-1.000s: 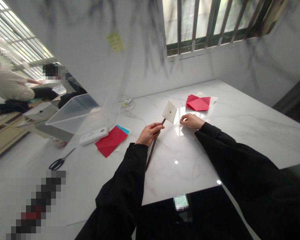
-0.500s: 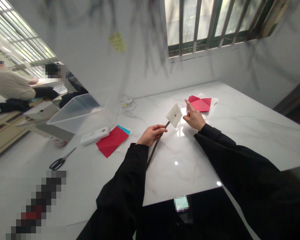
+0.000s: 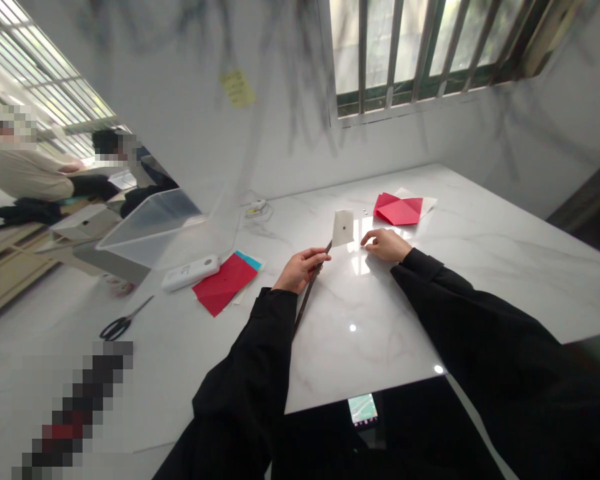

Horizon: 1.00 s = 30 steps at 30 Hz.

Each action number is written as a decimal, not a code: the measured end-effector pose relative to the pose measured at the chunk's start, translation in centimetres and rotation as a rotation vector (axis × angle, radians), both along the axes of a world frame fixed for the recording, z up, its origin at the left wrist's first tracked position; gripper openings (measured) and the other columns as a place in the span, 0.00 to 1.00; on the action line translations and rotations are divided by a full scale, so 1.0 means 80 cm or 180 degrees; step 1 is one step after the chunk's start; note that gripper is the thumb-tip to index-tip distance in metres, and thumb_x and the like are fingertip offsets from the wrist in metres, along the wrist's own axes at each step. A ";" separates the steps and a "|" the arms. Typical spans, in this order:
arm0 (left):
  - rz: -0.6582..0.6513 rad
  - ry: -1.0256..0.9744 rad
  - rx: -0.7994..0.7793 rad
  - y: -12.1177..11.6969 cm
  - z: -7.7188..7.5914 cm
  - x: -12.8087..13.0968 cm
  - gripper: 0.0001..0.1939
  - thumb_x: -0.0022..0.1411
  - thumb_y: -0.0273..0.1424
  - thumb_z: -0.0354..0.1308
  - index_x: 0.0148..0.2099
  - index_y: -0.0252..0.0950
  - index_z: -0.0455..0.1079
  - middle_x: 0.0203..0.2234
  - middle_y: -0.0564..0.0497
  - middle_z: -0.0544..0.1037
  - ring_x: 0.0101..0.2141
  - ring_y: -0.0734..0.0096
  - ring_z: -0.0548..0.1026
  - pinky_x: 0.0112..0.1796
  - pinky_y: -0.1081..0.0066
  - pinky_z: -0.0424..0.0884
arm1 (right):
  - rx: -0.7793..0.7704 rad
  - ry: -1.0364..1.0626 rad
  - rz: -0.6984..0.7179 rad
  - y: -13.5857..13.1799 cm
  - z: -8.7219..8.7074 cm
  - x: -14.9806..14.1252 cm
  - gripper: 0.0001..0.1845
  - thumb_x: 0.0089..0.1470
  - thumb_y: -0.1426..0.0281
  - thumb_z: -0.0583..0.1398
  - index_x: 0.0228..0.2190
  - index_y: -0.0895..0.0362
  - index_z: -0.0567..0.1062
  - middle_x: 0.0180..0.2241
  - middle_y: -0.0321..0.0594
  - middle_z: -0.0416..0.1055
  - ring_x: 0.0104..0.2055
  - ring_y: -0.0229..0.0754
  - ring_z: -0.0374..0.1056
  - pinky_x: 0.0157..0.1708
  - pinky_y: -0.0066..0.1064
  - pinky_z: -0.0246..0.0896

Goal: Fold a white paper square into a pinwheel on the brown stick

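Observation:
My left hand (image 3: 299, 268) is closed around a thin dark stick (image 3: 307, 296) that slants up to the right. A small white paper square (image 3: 343, 227) is pinned at the stick's top end and is turned partly edge-on. My right hand (image 3: 386, 244) rests on the white marble table (image 3: 380, 313) just right of the paper, fingers curled loosely, with nothing visible in them. Both arms wear black sleeves.
Folded red paper (image 3: 398, 209) lies beyond my right hand. Red and blue sheets (image 3: 225, 280), a white device (image 3: 190, 272), a clear plastic bin (image 3: 155, 223) and black scissors (image 3: 123, 323) lie to the left. Other people sit at far left. A phone (image 3: 363, 409) lies near the table's front edge.
My right hand rose toward the paper square with a finger out, then dropped back to the table. The paper square has turned on the stick and now shows narrower.

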<state>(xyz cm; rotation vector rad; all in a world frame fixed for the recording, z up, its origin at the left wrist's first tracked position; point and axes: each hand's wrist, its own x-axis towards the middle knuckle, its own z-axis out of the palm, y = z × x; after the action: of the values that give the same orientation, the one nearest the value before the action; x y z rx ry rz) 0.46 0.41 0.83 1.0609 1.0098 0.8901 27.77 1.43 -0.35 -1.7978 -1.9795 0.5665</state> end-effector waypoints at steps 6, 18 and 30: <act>-0.0031 0.0039 -0.0005 0.000 0.000 0.000 0.26 0.39 0.38 0.80 0.41 0.33 0.80 0.34 0.46 0.83 0.25 0.79 0.69 0.26 0.75 0.61 | 0.0420 0.0637 -0.0415 0.001 0.001 -0.005 0.39 0.53 0.73 0.59 0.66 0.64 0.64 0.26 0.37 0.74 0.30 0.42 0.67 0.35 0.31 0.58; 0.0017 -0.0041 -0.0027 -0.002 0.004 0.001 0.27 0.38 0.38 0.81 0.41 0.33 0.79 0.33 0.47 0.82 0.24 0.80 0.68 0.27 0.75 0.63 | -0.1839 0.1518 0.1478 -0.013 0.006 -0.023 0.16 0.55 0.62 0.62 0.41 0.59 0.81 0.17 0.25 0.53 0.17 0.30 0.43 0.19 0.26 0.37; -0.0032 0.0014 -0.0023 0.000 0.000 -0.001 0.26 0.40 0.37 0.80 0.41 0.34 0.79 0.33 0.46 0.83 0.26 0.78 0.69 0.28 0.74 0.64 | 0.1023 0.0845 -0.0577 0.002 0.003 0.000 0.37 0.51 0.73 0.57 0.63 0.62 0.67 0.22 0.33 0.69 0.28 0.43 0.66 0.37 0.31 0.59</act>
<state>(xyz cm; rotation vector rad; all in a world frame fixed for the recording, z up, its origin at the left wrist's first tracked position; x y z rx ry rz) 0.40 0.41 0.81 1.0612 1.0099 0.8757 27.81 1.58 -0.08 -1.5908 -1.6071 0.3806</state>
